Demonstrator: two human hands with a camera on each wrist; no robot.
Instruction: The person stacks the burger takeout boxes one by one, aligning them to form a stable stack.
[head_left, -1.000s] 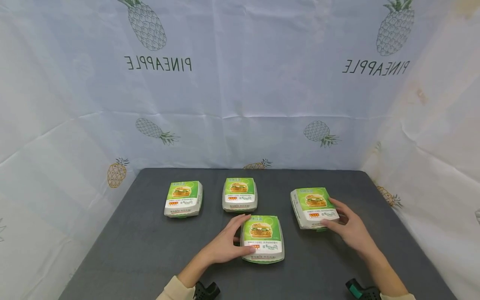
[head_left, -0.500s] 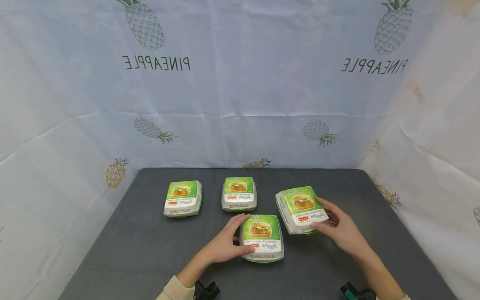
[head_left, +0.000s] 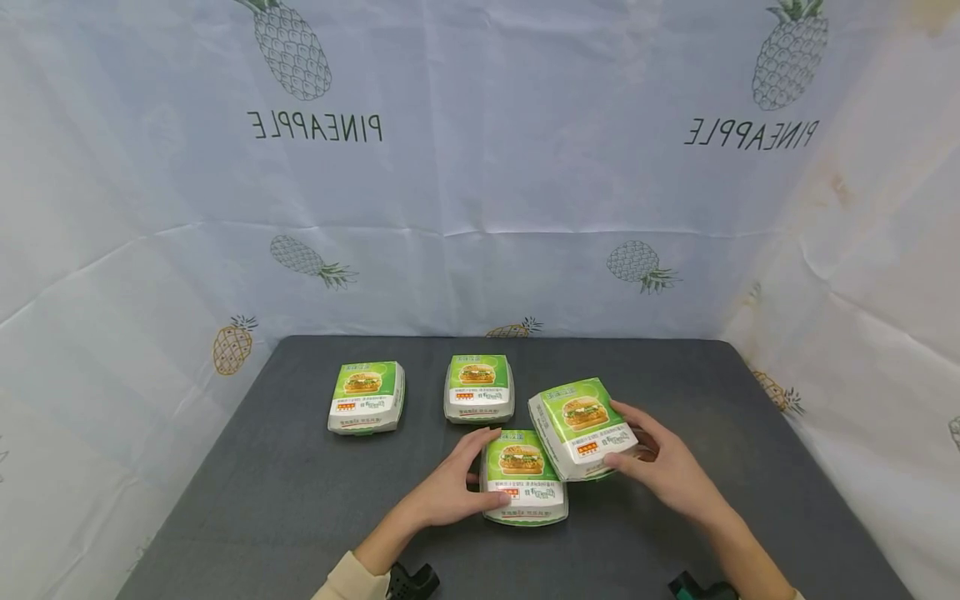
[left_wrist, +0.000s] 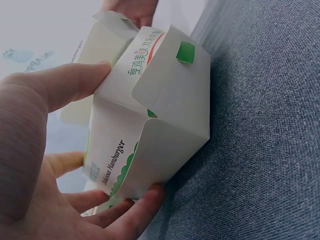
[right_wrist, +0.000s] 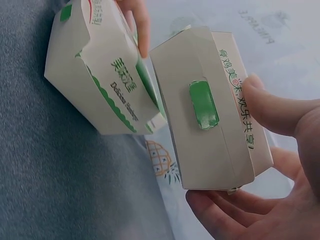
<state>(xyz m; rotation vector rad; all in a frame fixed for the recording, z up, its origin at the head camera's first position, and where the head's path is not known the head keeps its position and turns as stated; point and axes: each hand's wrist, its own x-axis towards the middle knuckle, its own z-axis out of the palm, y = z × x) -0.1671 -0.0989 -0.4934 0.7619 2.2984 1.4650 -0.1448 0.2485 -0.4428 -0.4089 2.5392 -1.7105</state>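
Bright even light, soft shadows, wrist views dimmer, edges bowed

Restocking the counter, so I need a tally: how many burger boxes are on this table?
4. One at back left, one at back centre, one at front centre under the left hand, and one held by the right hand, overlapping it. None seem hidden.

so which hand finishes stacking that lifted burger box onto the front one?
Right. The right hand already grips the lifted box, tilted over the front box. The left hand steadies that one on the table.
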